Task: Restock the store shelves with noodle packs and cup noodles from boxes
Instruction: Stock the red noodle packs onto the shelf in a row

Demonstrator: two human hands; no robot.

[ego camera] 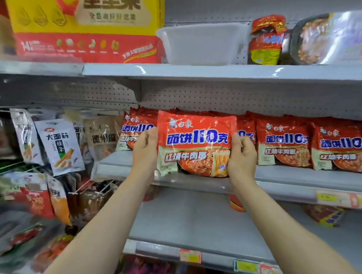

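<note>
Both hands up: left hand and right hand curl their fingers round a red noodle pack, printed "面饼110克", upright at the middle shelf front among matching packs.

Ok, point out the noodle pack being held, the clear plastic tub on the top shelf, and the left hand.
noodle pack (196, 144): head view, middle of its printed front.
clear plastic tub (201, 44): head view, its front wall.
left hand (145, 147): head view, back of the hand.

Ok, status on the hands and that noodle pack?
Left hand and right hand grip noodle pack by its sides. Pack upright at middle shelf edge. Nothing blocking.
</note>
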